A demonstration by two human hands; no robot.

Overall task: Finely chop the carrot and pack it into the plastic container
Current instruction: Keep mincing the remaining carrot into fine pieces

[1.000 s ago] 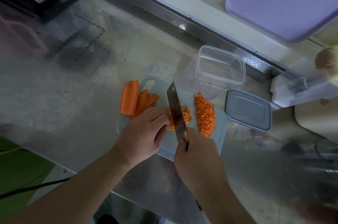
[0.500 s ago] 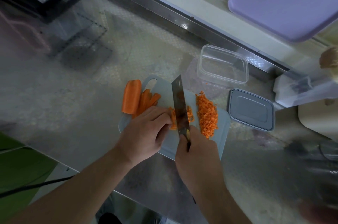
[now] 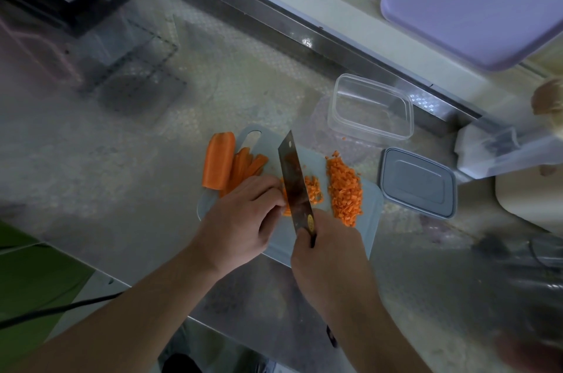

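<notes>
While the right hand (image 3: pixel 329 246) grips the cleaver (image 3: pixel 295 182) handle from above, fingers wrapped tight round it, blade runs away from the body, edge down on the cutting board (image 3: pixel 370 220). Handle almost fully hidden under the fist; only a dark sliver shows at the knuckles.

Left hand (image 3: pixel 243 217) sits just left of the blade, knuckles up, fingers curled in a claw, pressing down on carrot strips (image 3: pixel 286 211). Only a small orange edge of those strips shows between fingers and blade, so can't tell how many or how long. Fingertips are tucked under, not visible.

Carrot status:
- uncut carrot chunk (image 3: pixel 219 164) at the board's far-left edge, partly overhanging it
- sliced sticks (image 3: pixel 248 165) just right of it, near ends hidden behind the left hand
- small fresh dice (image 3: pixel 313 190) touching the blade's right side
- bigger diced pile (image 3: pixel 344 190) further right on the board, a few stray bits on the bench (image 3: pixel 137 174) beyond it

Clear plastic container (image 3: pixel 371 107) sits on the bench beyond the board, well apart from both hands, no carrot inside. Its grey lid (image 3: pixel 419 182) lies flat just right of the board.

Right edge of frame is blurred; lilac board (image 3: pixel 475 1) top right is cut off.
</notes>
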